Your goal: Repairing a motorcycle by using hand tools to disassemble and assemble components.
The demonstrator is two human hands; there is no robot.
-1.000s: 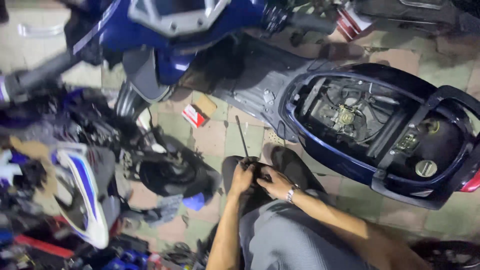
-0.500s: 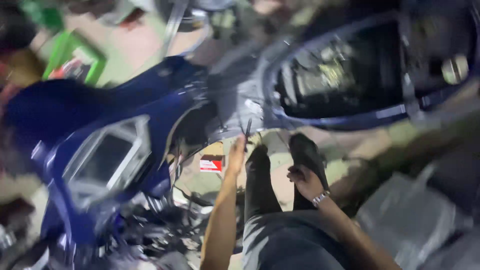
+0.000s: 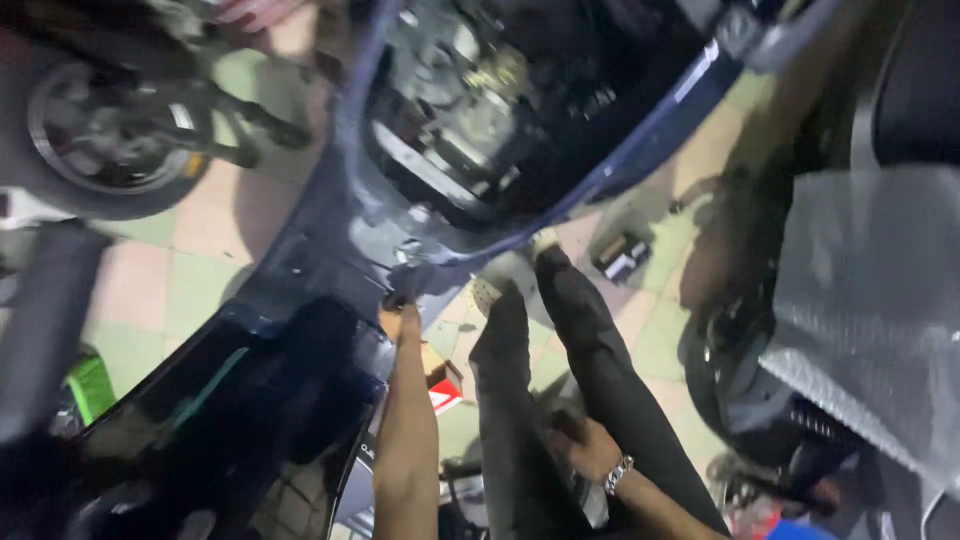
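— Where do we have our left hand (image 3: 400, 318)?

— Stretched out ahead of us, arm straight, fingers pressed up against the dark blue scooter body (image 3: 340, 250), right at the lower edge of the panel below the opened compartment. The fingers look curled in on something small and dark at that spot, but the blur keeps us from saying whether they hold a tool or only touch the panel. We cannot tell how tightly that hand is closed.

— And our right hand (image 3: 585, 445)?

— Pulled back near our lap, resting against our right leg (image 3: 600, 370) in dark trousers. It looks loosely curled with nothing in it that we can make out. There is a metal bracelet (image 3: 620, 473) on that wrist.

— What sits around the left hand?

— Just beside our forearm, on the tiled floor (image 3: 200, 270), lies a small red and white box (image 3: 442, 385). Above the hand, the open compartment (image 3: 500, 110) shows engine parts and wiring inside the blue rim.

— Further out?

— Both our legs reach forward, feet close under the scooter's edge. A small dark object (image 3: 622, 258) lies on the tiles to the right of our feet. A wheel (image 3: 100, 130) with a dark tyre stands at upper left, well apart from our hands. At right, a grey textured panel (image 3: 870, 310) fills the side, with a green thing (image 3: 90, 385) at far left.
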